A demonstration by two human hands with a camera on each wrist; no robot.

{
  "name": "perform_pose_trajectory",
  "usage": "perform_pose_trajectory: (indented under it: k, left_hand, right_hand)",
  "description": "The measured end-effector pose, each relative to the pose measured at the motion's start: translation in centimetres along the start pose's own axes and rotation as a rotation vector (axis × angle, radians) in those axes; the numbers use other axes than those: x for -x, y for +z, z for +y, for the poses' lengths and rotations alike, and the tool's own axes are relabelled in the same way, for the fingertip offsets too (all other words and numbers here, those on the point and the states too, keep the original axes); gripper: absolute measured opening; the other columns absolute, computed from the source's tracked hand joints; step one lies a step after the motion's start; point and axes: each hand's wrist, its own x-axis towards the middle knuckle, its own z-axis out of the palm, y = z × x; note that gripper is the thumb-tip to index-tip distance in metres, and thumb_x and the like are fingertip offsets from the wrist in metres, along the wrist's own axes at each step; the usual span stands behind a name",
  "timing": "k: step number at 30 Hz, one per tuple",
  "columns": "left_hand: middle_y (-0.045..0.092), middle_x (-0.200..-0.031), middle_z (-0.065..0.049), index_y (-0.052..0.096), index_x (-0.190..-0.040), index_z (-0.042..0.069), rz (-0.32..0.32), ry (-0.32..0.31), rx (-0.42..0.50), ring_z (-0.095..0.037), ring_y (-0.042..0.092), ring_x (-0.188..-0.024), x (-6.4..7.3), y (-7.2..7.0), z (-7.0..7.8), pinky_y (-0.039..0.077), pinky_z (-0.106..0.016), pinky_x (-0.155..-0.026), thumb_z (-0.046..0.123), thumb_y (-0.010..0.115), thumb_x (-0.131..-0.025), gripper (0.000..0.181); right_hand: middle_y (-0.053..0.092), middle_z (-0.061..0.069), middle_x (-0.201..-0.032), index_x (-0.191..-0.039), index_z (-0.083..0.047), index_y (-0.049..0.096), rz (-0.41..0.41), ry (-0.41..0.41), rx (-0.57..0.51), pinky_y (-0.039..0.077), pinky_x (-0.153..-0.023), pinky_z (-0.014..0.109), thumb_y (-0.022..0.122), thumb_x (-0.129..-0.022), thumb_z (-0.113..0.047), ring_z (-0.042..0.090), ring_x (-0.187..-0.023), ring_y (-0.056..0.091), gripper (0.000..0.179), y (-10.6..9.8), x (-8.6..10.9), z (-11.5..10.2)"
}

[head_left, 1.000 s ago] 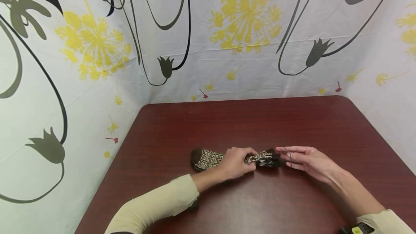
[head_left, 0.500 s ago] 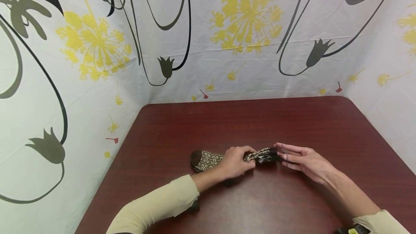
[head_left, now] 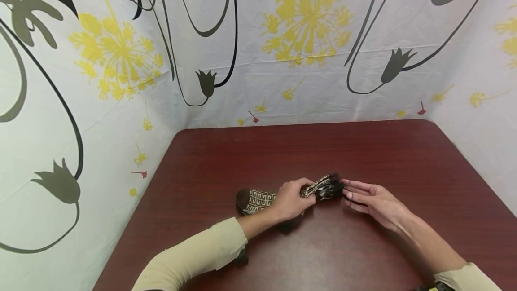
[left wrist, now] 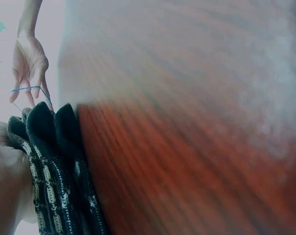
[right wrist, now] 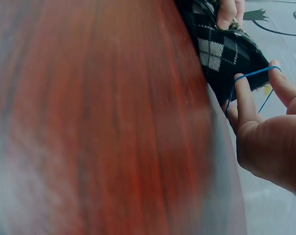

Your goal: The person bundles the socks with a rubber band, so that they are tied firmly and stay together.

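A bundle of socks, dark brown with a cream key pattern, lies across the table. My left hand grips the bundle around its middle, raising the cuff end to the right. In the right wrist view, a black-and-white plaid sock shows in the same bundle. Several dark cuffs sit side by side in the left wrist view. My right hand is just right of the cuffs, fingers spread and fairly straight. A thin blue rubber band is stretched around those fingers, close to the cuffs.
The reddish-brown table has a rounded far edge against a white cloth printed with flowers. A small dark object shows below my left sleeve. Part of a dark wrist device is at the bottom right.
The cuff end of the bundle has tilted upward in my left hand. A dark sock part now hangs below that hand. My right hand has moved slightly left, toward the cuffs.
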Motion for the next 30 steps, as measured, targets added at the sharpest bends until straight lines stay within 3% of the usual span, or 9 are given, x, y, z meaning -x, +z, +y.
perform_pose_trajectory:
  k: [8,12,16,19,20,22,25,27,30]
  left_hand:
    - [0.075,-0.098,0.004,0.074,-0.127,0.012,0.076,-0.051,0.08,-0.002,0.06,-0.077,0.1,0.1,0.0,0.049,-0.021,-0.075,0.019,0.075,-0.092,0.036]
    - [0.075,-0.095,0.005,0.073,-0.128,0.011,0.092,-0.074,0.114,-0.002,0.062,-0.077,0.0,0.1,-0.2,0.05,-0.021,-0.073,0.019,0.075,-0.092,0.037]
    - [0.075,-0.096,0.006,0.073,-0.128,0.013,0.079,-0.077,0.135,0.0,0.063,-0.076,0.0,0.2,-0.3,0.051,-0.02,-0.073,0.018,0.075,-0.092,0.036]
    - [0.074,-0.1,0.006,0.071,-0.131,0.015,0.019,-0.049,0.142,-0.001,0.064,-0.069,0.1,0.2,-0.2,0.052,-0.02,-0.071,0.018,0.074,-0.094,0.036]
    - [0.073,-0.103,0.006,0.07,-0.132,0.016,-0.01,-0.033,0.13,-0.003,0.065,-0.066,0.2,0.2,-0.1,0.053,-0.02,-0.071,0.02,0.075,-0.096,0.037]
    - [0.072,-0.114,0.005,0.066,-0.138,0.017,-0.064,0.017,0.062,-0.003,0.068,-0.078,0.3,0.2,0.1,0.053,-0.019,-0.078,0.027,0.076,-0.097,0.042]
    - [0.067,-0.132,0.003,0.06,-0.146,0.016,-0.109,0.104,-0.091,-0.004,0.066,-0.106,0.4,0.2,0.5,0.05,-0.02,-0.094,0.039,0.08,-0.095,0.06]
    - [0.063,-0.14,0.001,0.055,-0.15,0.015,-0.114,0.15,-0.187,-0.005,0.059,-0.123,0.5,0.2,0.6,0.047,-0.022,-0.103,0.042,0.082,-0.093,0.068]
    - [0.063,-0.14,-0.002,0.056,-0.15,0.012,-0.09,0.189,-0.251,-0.01,0.06,-0.126,0.4,0.3,0.7,0.048,-0.025,-0.104,0.032,0.081,-0.095,0.063]
  right_hand:
    - [0.062,0.0,-0.142,-0.159,0.02,0.012,0.05,0.032,0.031,0.056,-0.1,0.035,0.058,-0.109,-0.003,0.008,-0.125,0.065,0.072,1.1,-0.2,0.3]
    - [0.063,0.004,-0.14,-0.16,0.019,0.011,0.067,0.041,0.001,0.055,-0.101,0.035,0.057,-0.109,-0.003,0.008,-0.124,0.066,0.072,2.1,-0.6,0.6]
    - [0.066,0.003,-0.131,-0.158,0.022,0.01,0.096,0.023,-0.053,0.056,-0.1,0.035,0.057,-0.109,0.0,0.009,-0.118,0.068,0.072,3.1,-1.2,0.8]
    - [0.064,0.004,-0.13,-0.158,0.021,0.008,0.112,0.019,-0.067,0.056,-0.101,0.035,0.058,-0.108,0.0,0.008,-0.116,0.068,0.073,3.9,-1.7,0.8]
    - [0.064,0.004,-0.13,-0.159,0.02,0.009,0.12,0.021,-0.073,0.056,-0.101,0.035,0.058,-0.108,0.0,0.008,-0.116,0.068,0.073,4.1,-1.8,0.8]
    - [0.064,0.003,-0.129,-0.159,0.019,0.009,0.124,0.021,-0.075,0.055,-0.101,0.034,0.058,-0.108,0.0,0.007,-0.116,0.067,0.074,4.4,-2.0,0.8]
    - [0.067,0.0,-0.127,-0.159,0.019,0.009,0.118,0.011,-0.085,0.055,-0.101,0.032,0.058,-0.108,0.001,0.007,-0.117,0.067,0.073,4.6,-2.3,0.9]
    - [0.069,-0.002,-0.125,-0.159,0.02,0.008,0.11,0.001,-0.094,0.055,-0.101,0.031,0.058,-0.108,0.002,0.007,-0.117,0.068,0.073,4.7,-2.3,0.8]
    - [0.07,-0.003,-0.122,-0.159,0.019,0.007,0.107,-0.004,-0.114,0.055,-0.1,0.031,0.058,-0.108,0.002,0.008,-0.116,0.068,0.075,4.7,-2.4,0.9]
